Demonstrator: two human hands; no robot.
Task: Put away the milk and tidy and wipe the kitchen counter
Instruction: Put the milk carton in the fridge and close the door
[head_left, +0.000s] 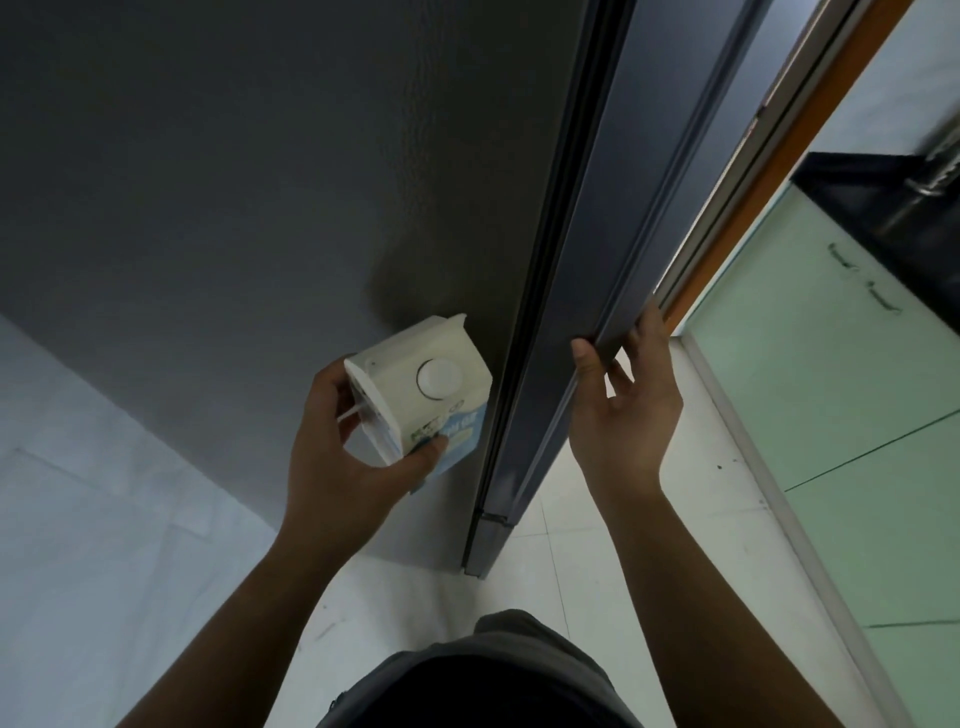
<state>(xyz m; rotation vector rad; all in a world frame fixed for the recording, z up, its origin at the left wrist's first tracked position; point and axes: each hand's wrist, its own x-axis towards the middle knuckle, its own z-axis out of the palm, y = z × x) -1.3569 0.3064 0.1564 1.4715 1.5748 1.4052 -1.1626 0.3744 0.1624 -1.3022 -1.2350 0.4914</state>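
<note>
Milk in left hand, right hand on fridge door edge.
Left hand (332, 457) grasps the carton (421, 384), fingers (428, 448) wrapped round its sides. The cap (435, 379) end faces up, and the long axis runs down toward the floor, slightly tilted. The carton sits just left of the door (587, 260), close to the fridge (260, 182) side. Right hand (623, 415) is the nearer one to the door, thumb on the front and fingers hooked behind the edge. No gap shows, so the door likely has to swing open before the carton goes in. Count: one carton, one cap, one door, two hands. Counter (857, 208) is far right, well apart.
</note>
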